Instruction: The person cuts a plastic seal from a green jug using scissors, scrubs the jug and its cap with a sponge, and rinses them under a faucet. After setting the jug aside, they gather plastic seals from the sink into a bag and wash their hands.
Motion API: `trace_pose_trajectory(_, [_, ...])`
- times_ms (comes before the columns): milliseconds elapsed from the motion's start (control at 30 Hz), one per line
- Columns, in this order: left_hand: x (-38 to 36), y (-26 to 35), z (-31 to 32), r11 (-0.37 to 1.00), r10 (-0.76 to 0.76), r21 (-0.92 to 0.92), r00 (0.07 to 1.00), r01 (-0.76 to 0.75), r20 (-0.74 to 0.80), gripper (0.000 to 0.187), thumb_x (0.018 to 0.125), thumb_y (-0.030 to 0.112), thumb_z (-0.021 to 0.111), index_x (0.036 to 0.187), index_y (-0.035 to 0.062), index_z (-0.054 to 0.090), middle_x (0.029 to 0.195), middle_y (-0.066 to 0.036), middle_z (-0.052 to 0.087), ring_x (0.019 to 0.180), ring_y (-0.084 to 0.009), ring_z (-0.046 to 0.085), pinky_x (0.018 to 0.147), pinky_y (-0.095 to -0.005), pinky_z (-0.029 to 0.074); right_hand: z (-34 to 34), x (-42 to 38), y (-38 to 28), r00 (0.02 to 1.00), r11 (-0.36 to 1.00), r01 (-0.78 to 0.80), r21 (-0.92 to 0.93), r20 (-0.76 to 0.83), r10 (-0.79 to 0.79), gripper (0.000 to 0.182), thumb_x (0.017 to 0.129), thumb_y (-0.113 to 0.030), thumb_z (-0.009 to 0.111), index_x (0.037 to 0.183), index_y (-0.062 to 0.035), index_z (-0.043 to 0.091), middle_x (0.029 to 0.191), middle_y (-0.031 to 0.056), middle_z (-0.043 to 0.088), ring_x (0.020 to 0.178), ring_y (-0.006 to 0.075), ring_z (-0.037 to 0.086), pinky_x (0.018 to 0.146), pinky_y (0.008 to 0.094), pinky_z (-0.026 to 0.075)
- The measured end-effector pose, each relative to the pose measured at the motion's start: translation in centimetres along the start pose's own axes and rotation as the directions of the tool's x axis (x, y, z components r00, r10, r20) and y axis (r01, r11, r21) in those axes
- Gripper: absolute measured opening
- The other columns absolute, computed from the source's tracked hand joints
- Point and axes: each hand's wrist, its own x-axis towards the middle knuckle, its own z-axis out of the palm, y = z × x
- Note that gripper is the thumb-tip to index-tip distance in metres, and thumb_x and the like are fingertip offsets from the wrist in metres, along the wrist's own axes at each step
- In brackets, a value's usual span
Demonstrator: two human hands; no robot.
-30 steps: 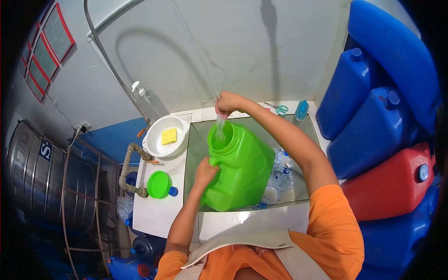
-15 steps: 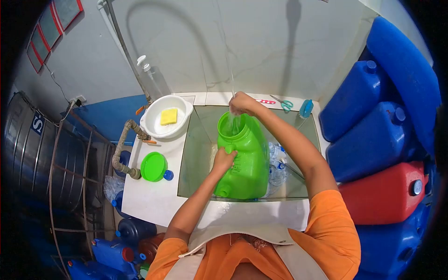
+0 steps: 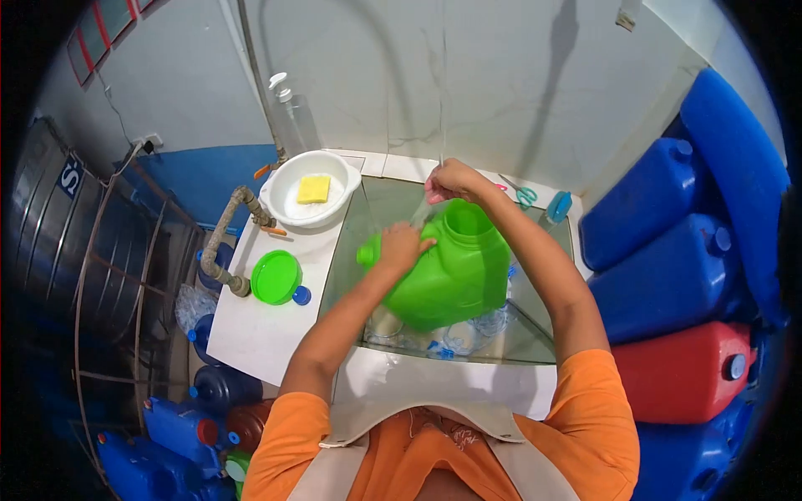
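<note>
A green plastic jug [image 3: 451,280] is tilted over the sink basin [image 3: 355,209], its wide open mouth at the upper right and a small spout at the left. My left hand [image 3: 403,249] grips the jug near its handle. My right hand [image 3: 451,179] is closed in the thin stream of water, just behind the jug's mouth; what it holds, if anything, I cannot make out. Water falls from the hand beside the jug. Clear plastic bottles [image 3: 464,334] lie in the basin under the jug.
Left of the basin are a white bowl [image 3: 288,200] with a yellow sponge [image 3: 313,189], a green lid [image 3: 276,277], a blue cap [image 3: 302,295] and a pipe [image 3: 219,242]. Scissors [image 3: 525,196] and a blue brush [image 3: 559,206] lie behind. Blue jugs [image 3: 647,196] and a red one [image 3: 685,371] stand right.
The jug has turned, its small spout swinging from the near side to the left and its mouth to the right. My left hand has moved up with it. Water now falls outside the mouth.
</note>
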Motion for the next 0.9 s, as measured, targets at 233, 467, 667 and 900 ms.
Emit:
trace_pose_trajectory(233, [4.0,1.0,4.8,0.992,0.119,0.015,0.917,-0.123,-0.382,0.049,0.08,0.04,0.056,0.107,-0.0001,0.049,0.1,-0.017,0.057,0.092,-0.0331,0.055,0.08,-0.0418,0.042,0.1,0.1,-0.2,0.998,0.999,0.046,0.012,-0.047,-0.045,0.015,0.079,0.001,0.045,0.076,0.0075,0.058,0.072,0.0129,0.057,0.062,0.0212,0.062,0.058,0.0278,0.055])
trace_pose_trajectory(467, [5.4,-0.1,1.9,0.935,0.35,0.045,0.902,-0.351,-0.251,0.04,0.084,0.033,0.053,0.107,0.0005,0.05,0.099,-0.019,0.056,0.091,-0.0356,0.054,0.076,-0.0453,0.043,0.1,0.4,-0.1,0.995,0.996,0.085,-0.012,-0.05,-0.085,0.014,0.079,-0.001,0.046,0.076,0.0063,0.058,0.071,0.0116,0.058,0.061,0.0201,0.062,0.06,0.0287,0.055])
trace_pose_trajectory(667, [4.7,0.4,1.1,0.949,0.307,-0.004,0.931,-0.314,-0.199,0.04,0.084,0.037,0.052,0.11,0.0068,0.051,0.099,-0.019,0.056,0.089,-0.0355,0.055,0.077,-0.0447,0.043,0.1,0.3,-0.4,0.994,0.994,0.108,0.027,-0.031,-0.107,0.014,0.079,-0.001,0.045,0.076,0.0054,0.057,0.071,0.0107,0.057,0.06,0.0189,0.06,0.061,0.0279,0.055])
trace_pose_trajectory(900, [3.7,1.0,-2.0,0.989,0.145,0.003,0.951,-0.151,0.272,0.056,0.089,0.052,0.034,0.095,0.0014,0.058,0.084,-0.022,0.061,0.081,-0.0395,0.058,0.074,-0.0473,0.045,-0.2,0.3,-0.1,0.988,0.987,0.149,-0.06,-0.036,-0.152,0.017,0.076,-0.001,0.043,0.072,0.0054,0.058,0.061,0.0103,0.056,0.056,0.0196,0.06,0.054,0.0294,0.052])
